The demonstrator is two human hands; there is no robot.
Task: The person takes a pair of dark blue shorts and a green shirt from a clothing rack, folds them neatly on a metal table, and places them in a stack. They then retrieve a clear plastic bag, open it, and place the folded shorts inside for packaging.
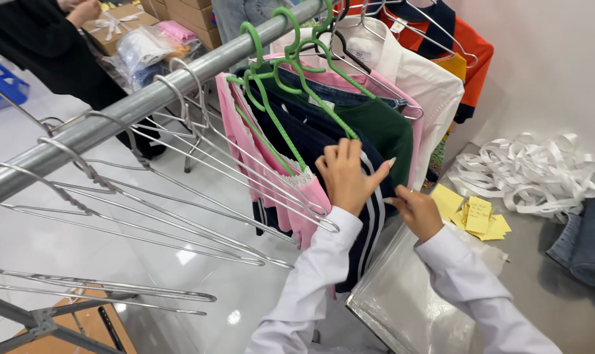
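Beside rail (146, 98), hands (376, 190) gripping navy garment (310, 141)

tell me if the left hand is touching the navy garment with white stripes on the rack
Touching. The head view shows the left hand pressed on the navy garment, its fingers curled over the fabric by the white stripes with no gap.

The left hand (345, 177) has its fingertips curled over the navy garment (323, 147) — their grip is out of sight. The folded jeans (589, 239) and another person's dark sleeve (41, 42) run off the frame — and the yellow notes (477, 216) are too small to read.
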